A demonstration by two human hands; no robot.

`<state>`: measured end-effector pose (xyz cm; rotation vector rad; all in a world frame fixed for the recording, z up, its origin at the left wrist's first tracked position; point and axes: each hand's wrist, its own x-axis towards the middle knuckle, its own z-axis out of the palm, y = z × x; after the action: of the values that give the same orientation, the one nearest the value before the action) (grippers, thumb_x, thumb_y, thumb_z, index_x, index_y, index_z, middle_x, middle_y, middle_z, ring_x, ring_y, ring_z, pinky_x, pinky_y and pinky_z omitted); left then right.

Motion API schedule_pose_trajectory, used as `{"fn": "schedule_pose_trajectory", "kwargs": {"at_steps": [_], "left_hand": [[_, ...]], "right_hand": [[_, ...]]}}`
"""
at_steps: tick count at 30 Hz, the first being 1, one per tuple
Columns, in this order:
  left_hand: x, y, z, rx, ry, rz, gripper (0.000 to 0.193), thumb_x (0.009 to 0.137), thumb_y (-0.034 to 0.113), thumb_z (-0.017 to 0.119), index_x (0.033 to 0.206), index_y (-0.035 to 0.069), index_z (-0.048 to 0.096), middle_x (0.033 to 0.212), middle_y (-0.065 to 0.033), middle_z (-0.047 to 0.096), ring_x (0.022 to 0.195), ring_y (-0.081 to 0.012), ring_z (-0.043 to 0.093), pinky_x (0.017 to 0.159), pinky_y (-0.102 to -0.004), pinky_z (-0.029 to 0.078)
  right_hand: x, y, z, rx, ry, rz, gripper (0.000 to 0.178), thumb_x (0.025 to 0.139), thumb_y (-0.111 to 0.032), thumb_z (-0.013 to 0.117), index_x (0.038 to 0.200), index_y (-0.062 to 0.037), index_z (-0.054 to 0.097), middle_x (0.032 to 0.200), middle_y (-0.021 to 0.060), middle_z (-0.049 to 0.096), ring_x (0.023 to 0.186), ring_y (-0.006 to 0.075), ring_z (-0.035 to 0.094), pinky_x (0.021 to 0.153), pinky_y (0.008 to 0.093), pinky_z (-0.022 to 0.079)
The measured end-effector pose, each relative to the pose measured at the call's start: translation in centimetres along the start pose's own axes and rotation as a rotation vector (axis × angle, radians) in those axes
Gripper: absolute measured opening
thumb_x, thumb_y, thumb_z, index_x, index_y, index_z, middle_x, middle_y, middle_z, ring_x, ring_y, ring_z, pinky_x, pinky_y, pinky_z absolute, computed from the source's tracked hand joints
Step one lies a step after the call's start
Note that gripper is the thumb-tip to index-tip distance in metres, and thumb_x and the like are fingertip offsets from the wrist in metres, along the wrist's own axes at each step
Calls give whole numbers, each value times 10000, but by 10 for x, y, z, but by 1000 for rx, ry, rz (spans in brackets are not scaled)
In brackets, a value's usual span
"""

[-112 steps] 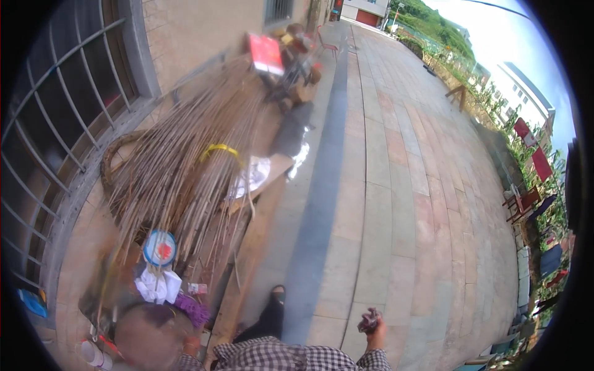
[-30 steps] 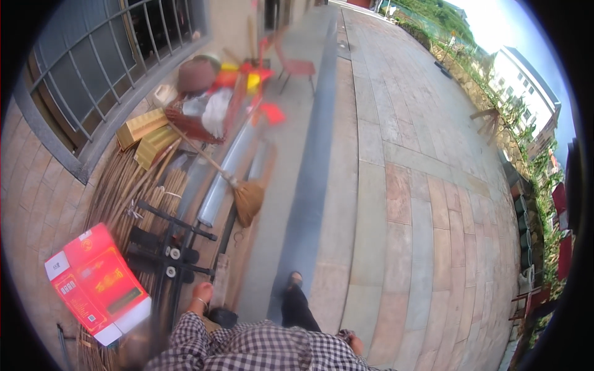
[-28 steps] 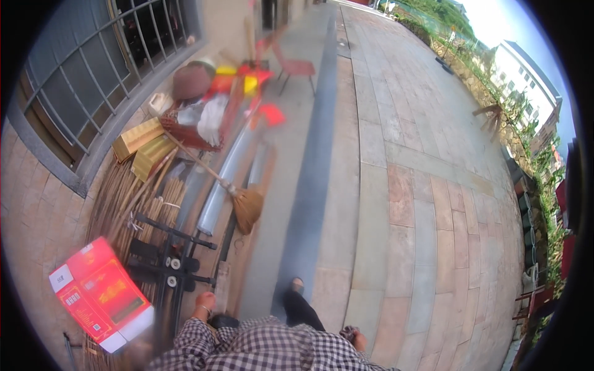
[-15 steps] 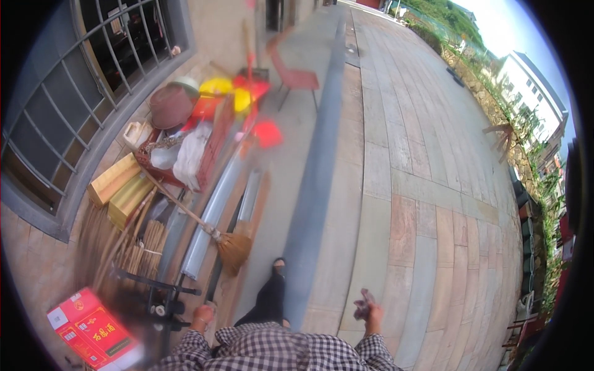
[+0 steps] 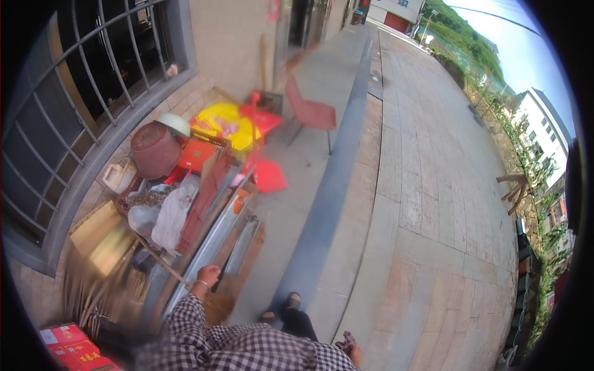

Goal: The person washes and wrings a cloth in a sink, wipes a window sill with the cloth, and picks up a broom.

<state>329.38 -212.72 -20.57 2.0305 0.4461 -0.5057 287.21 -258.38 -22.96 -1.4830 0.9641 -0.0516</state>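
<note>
A red chair [image 5: 317, 116] stands near a tan wall [image 5: 229, 55] with a barred window [image 5: 37, 154]. A blue-grey stripe [image 5: 328, 195] runs along the floor [image 5: 278, 229] beside wide stone slabs [image 5: 427, 247]. Daylight is bright, and the sky [image 5: 498, 31] is blue over a white building [image 5: 544, 127].

Yellow printed characters [image 5: 88, 359] and a white label [image 5: 47, 336] on the red carton [image 5: 70, 336], lower left

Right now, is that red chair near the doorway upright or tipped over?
Upright: the red chair has its legs on the ground, seat above them, backrest rising.
</note>
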Motion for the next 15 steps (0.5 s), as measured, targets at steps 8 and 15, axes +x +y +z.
{"fn": "schedule_pose_trajectory", "kwargs": {"at_steps": [8,15], "left_hand": [[123,169,85,-43,74,82,186,843,233,628,967,108,690,839,-89,692,736,-188,656,705,-335,527],[219,271,123,-37,136,222,308,847,277,641,1113,121,633,1032,-94,686,956,-226,659,801,-352,517]], "right_hand": [[174,-135,2,246,-79,431,441,883,-238,450,1292,-81,501,948,101,646,646,161,567,532,269,449],[370,-268,8,147,-126,528,692,813,-375,577,1411,-119,343,1106,128,596,743,272,624,555,398,512]]}}
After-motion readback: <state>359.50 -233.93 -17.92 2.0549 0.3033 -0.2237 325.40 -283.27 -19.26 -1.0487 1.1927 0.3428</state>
